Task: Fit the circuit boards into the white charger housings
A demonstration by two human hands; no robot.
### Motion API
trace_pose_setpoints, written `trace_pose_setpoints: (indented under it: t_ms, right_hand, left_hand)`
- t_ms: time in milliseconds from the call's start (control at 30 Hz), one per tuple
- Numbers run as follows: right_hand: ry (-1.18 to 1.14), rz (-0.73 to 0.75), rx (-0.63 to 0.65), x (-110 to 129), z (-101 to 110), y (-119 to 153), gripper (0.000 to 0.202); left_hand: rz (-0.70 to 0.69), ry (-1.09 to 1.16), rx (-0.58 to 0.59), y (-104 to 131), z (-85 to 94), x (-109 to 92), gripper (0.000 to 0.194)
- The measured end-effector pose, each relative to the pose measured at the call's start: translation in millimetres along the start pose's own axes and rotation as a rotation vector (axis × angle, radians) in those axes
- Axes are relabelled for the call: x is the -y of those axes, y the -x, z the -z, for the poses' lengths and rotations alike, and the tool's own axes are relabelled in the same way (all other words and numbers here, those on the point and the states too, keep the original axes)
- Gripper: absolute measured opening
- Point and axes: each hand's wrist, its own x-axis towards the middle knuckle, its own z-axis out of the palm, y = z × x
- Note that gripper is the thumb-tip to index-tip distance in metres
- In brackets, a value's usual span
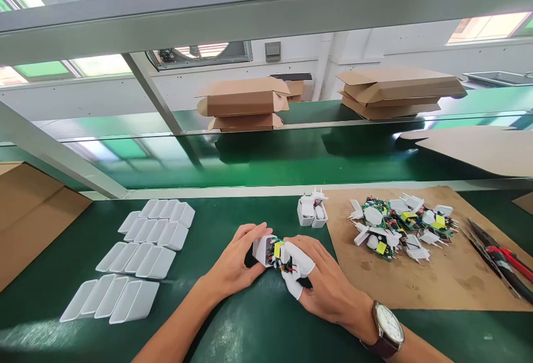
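Note:
Near the front middle of the green table, my left hand grips a white plastic housing between thumb and fingers. My right hand holds a circuit board with a yellow part and white pieces on it. White covers show on the thumb and a finger of that hand. The board's left end is at the housing's open side; how far it sits inside cannot be made out. A watch is on my right wrist.
Rows of white housings lie at left. Small white boxes with parts stand behind my hands. More circuit boards lie on brown cardboard at right, beside red-handled pliers. Flat cartons sit on the raised shelf behind.

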Motion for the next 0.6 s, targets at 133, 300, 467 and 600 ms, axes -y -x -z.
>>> trace_pose_setpoints:
  t_ms: [133, 300, 467, 600]
  right_hand:
    - [0.015, 0.001, 0.004, 1.9, 1.5, -2.6, 0.062]
    - [0.022, -0.008, 0.029, 2.5, 1.9, -2.7, 0.057]
    - [0.042, -0.003, 0.050, 1.4, 2.0, -0.6, 0.057]
    - [0.035, -0.010, 0.056, 0.9, 2.9, -0.9, 0.060]
  left_hand:
    - [-0.021, -0.006, -0.008, -1.3, 0.1, -0.5, 0.079]
    - [-0.029, -0.005, 0.011, -3.0, 0.2, -3.0, 0.080]
    - [-0.018, -0.001, 0.030, -2.6, -0.7, -3.9, 0.082]
    - [-0.002, -0.003, 0.042, -2.4, -0.6, -4.3, 0.085]
